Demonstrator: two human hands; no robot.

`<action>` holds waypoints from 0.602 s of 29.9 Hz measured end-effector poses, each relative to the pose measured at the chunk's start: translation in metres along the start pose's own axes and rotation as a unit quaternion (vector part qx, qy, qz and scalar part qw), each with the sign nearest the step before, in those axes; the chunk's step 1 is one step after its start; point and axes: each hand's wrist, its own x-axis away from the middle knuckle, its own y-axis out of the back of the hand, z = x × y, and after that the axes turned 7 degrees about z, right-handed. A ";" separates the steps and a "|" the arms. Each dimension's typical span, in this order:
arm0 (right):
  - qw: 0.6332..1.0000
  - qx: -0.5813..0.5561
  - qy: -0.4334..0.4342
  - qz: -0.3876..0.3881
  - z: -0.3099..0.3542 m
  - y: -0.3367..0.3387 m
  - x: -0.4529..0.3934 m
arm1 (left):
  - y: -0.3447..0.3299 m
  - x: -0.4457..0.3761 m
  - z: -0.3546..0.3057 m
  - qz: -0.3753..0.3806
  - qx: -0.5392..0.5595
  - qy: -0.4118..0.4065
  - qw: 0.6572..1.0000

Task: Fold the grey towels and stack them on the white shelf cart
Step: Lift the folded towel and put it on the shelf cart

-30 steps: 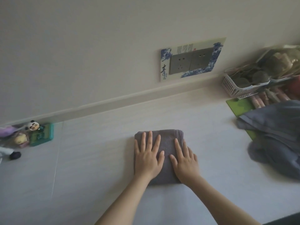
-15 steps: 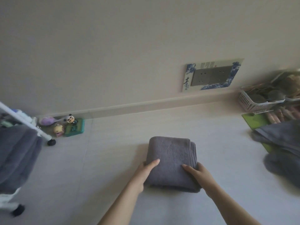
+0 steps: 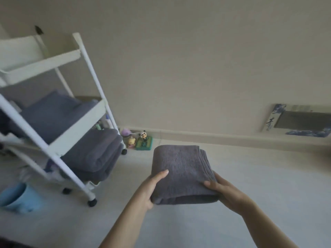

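Observation:
A folded grey towel [image 3: 180, 172] is held up off the floor between both hands. My left hand [image 3: 150, 189] grips its left edge with the thumb on top. My right hand [image 3: 225, 192] grips its right near corner. To the left stands the white shelf cart [image 3: 71, 129] on black wheels. A folded grey towel [image 3: 52, 113] lies on its middle shelf, and a thicker stack of folded grey towels [image 3: 95, 154] fills its lower shelf. The top shelf looks bare from here.
A light blue bucket [image 3: 18, 197] sits on the floor at the cart's near left. Small toy figures [image 3: 139, 140] stand against the baseboard behind the cart. A blue-and-white wall socket frame [image 3: 297, 120] is at the right.
Both hands went from pressing flat on the towel to gripping its sides and lifting it off the floor. The view swung left, bringing the cart into sight; the unfolded towel pile left the frame.

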 end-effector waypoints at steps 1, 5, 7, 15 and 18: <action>0.999 0.014 0.012 0.027 0.014 -0.010 -0.009 | 0.007 0.008 -0.012 -0.006 0.008 -0.027 1.000; 0.987 0.091 0.069 0.111 0.071 -0.048 -0.045 | 0.024 0.055 -0.063 -0.018 0.038 -0.145 0.989; 0.980 0.117 0.101 0.122 0.094 -0.063 -0.057 | 0.029 0.076 -0.083 -0.028 0.055 -0.201 0.978; 0.959 0.121 0.208 0.150 0.170 -0.112 -0.117 | 0.053 0.122 -0.142 -0.036 0.093 -0.360 0.928; 0.957 0.118 0.220 0.151 0.185 -0.130 -0.143 | 0.058 0.124 -0.152 -0.084 0.127 -0.390 0.908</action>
